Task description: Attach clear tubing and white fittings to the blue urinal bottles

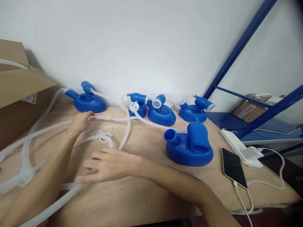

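Note:
My left hand [81, 122] is closed round a translucent white tube [106, 118] that runs across the table toward the blue bottles. Lower and nearer, my right hand [109, 165] hangs over more tubing, its fingers apart and slightly curled, with nothing seen in its grasp. Several thin white rings [104, 135] lie between the hands. Beyond my left hand sits a blue bottle [91, 103] with tubes attached. To the right of my right hand stands a larger-looking blue bottle [189, 153] with two open mouths.
A cardboard box [28, 104] stands at the left. More blue bottles [162, 116] line the wall. At the right lie a phone [234, 167] and a white power strip [236, 143] with cables, beside a blue metal frame [239, 47].

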### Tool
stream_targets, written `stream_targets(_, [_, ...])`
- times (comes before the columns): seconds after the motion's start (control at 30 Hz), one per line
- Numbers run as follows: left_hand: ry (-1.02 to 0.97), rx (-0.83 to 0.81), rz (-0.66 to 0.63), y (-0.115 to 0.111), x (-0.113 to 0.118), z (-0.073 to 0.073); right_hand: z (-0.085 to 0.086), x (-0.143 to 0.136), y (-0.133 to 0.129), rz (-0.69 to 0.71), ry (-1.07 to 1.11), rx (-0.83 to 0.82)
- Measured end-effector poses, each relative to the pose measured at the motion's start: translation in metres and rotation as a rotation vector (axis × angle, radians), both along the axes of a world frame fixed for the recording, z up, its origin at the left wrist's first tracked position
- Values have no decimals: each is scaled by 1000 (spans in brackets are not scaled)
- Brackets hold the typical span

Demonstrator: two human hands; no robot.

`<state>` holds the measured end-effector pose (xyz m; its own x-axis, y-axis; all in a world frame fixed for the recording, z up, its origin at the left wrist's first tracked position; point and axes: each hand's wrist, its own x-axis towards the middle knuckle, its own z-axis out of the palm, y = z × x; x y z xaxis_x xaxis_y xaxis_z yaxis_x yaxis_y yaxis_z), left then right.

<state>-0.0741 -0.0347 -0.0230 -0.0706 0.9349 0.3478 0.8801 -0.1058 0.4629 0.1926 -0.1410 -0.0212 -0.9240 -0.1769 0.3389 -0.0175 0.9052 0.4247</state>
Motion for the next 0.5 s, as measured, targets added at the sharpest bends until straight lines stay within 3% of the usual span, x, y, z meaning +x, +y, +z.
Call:
stream_targets(0.2, [80,95,-101,7,27,19,9,22,35,45,72,45])
stream_targets(0.3, [72,159,-121,12,36,23,1,31,52,-53,83,-16])
stream_targets(0.4, [31,56,-147,16,35,16,-10,32,70,-212,71,-153])
stream_targets(0.5, [-9,-113,-178,17,19,6,-18,29,84,-357,17,-304])
